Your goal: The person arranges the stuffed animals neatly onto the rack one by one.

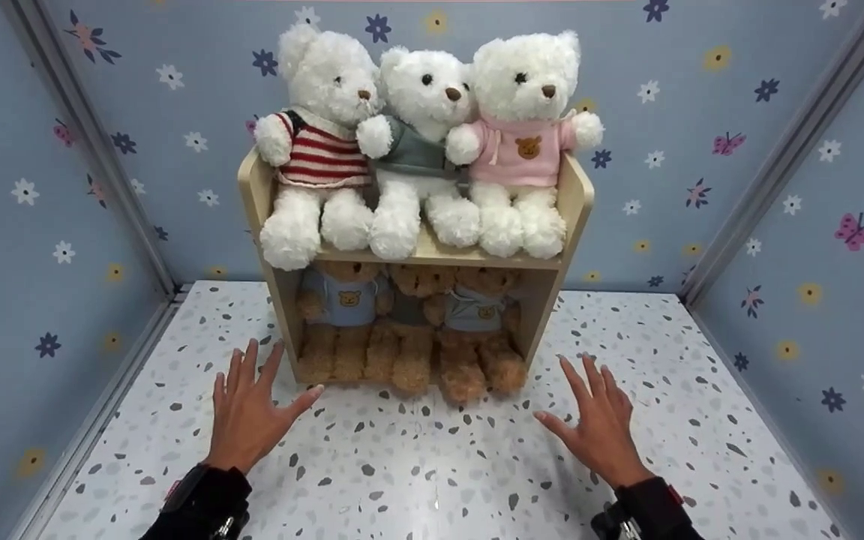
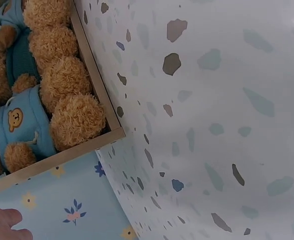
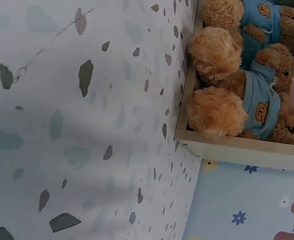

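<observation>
Two bare hands are held apart in front of a small wooden shelf (image 1: 579, 199), fingers spread and nothing in them. My left hand (image 1: 247, 416) is nearest the shelf's lower left side; my right hand (image 1: 597, 420) is off its lower right side. On the top tier sit three white teddy bears: one in a red-striped sweater (image 1: 325, 156), one in a green top (image 1: 417, 154), one in a pink hoodie (image 1: 518, 154). Below them sit three brown teddy bears, among them one in a light blue hoodie (image 1: 347, 300) and one in a grey-blue hoodie (image 1: 473, 309); the upper board partly hides their heads.
The shelf stands on a white speckled surface (image 1: 432, 465) near the back wall (image 1: 649, 135). Blue flowered panels rise at the left (image 1: 42, 247) and right (image 1: 837, 277), with metal strips (image 1: 98, 150) along the corners.
</observation>
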Motion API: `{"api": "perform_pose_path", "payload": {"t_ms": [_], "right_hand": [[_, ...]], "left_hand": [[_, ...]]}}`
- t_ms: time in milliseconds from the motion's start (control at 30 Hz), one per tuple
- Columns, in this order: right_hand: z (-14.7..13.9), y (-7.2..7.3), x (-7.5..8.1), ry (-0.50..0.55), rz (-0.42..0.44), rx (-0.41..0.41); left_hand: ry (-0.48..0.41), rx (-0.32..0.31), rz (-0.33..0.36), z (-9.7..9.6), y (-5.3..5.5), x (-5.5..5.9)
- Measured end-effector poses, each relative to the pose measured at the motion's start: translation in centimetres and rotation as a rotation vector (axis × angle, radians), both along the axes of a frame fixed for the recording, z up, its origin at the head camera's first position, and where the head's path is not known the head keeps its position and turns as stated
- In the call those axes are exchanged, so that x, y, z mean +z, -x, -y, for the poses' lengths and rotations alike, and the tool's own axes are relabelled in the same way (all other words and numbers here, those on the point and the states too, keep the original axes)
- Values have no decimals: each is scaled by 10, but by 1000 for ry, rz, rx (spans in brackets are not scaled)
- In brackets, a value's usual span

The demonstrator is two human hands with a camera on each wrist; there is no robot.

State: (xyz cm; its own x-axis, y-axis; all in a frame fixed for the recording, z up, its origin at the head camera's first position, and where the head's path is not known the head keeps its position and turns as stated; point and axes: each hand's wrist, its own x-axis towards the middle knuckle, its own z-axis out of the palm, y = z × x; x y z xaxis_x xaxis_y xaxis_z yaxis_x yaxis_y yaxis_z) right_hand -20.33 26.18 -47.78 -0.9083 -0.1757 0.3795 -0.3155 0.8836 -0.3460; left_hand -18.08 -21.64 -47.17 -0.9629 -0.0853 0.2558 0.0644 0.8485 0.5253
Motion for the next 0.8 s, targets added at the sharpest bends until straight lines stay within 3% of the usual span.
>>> {"api": "perform_pose_path", "payload": {"t_ms": [533, 800], "right_hand": [[16, 0, 0, 36, 2, 51], [19, -1, 0, 37, -4, 66]], "left_hand": [[-5, -4, 24, 0, -1, 4], [4, -4, -2, 0, -3, 1]]}}
